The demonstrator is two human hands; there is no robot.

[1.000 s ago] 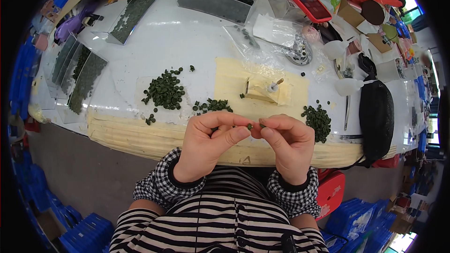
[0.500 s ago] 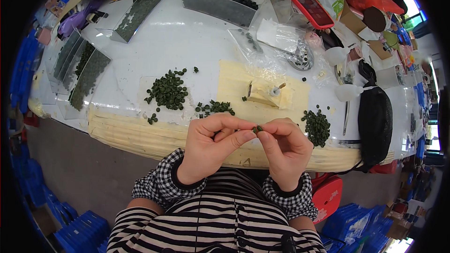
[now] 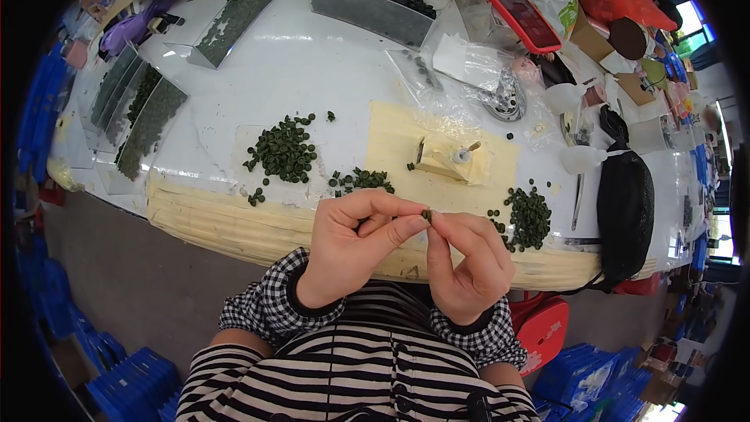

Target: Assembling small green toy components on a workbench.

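Note:
My left hand point(image 3: 351, 238) pinches a small dark green piece point(image 3: 426, 216) between thumb and index fingertip, just in front of the table edge. The fingertips of my right hand point(image 3: 473, 262) meet it from the other side, closed, and partly hide it. Beyond my left hand lie a small heap of two-part-looking green pieces point(image 3: 363, 180) and a larger pile of round green discs point(image 3: 281, 150). To the right of my right hand is another pile of green discs point(image 3: 530, 217). Ahead, a yellowish taped block with an upright peg point(image 3: 457, 158) stands on a yellow sheet point(image 3: 391, 129).
Clear bins of green pieces point(image 3: 375, 12) stand at the back, with more bins point(image 3: 144, 121) at the left. A red-cased phone point(image 3: 512, 8) leans at the back right. Tweezers point(image 3: 577, 202) and a black mesh pouch point(image 3: 626, 215) lie at the right. A red stool point(image 3: 541, 332) is below.
My right hand has shifted slightly left and turned, its fingertips drawn together at the green piece. My left hand stays nearly still. More of the right-hand pile now shows.

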